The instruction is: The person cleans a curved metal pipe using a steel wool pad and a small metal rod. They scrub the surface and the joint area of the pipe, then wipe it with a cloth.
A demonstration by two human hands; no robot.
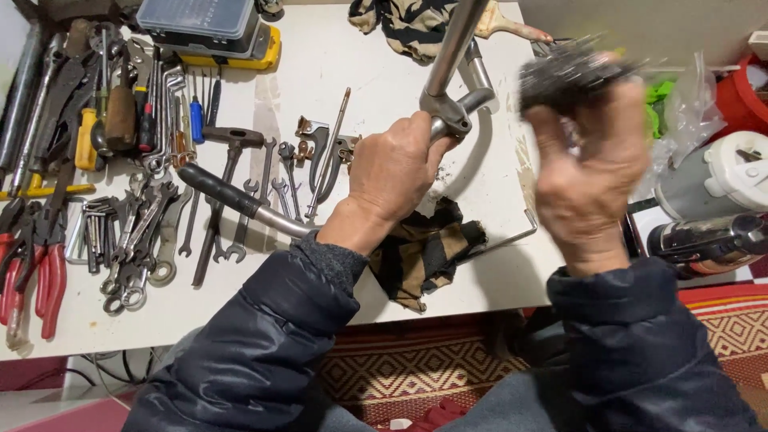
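Note:
My left hand (398, 172) grips a chrome bicycle handlebar (272, 218) near its stem clamp (450, 108). The bar has a black rubber grip (218, 189) at its left end, and the stem tube (456, 40) rises toward the top of the view. My right hand (588, 172) is raised to the right of the stem and holds a dark, blurred brush-like object (570, 76) at its fingertips. A striped brown and black rag (428, 252) lies on the white table (344, 56) under the handlebar.
Wrenches (140, 240), pliers (36, 264), screwdrivers (144, 112) and a hammer (232, 140) are spread over the left of the table. A grey and yellow tool case (212, 28) stands at the back. Another rag (404, 24) and a paintbrush (512, 28) lie at the top. Containers (720, 184) stand to the right.

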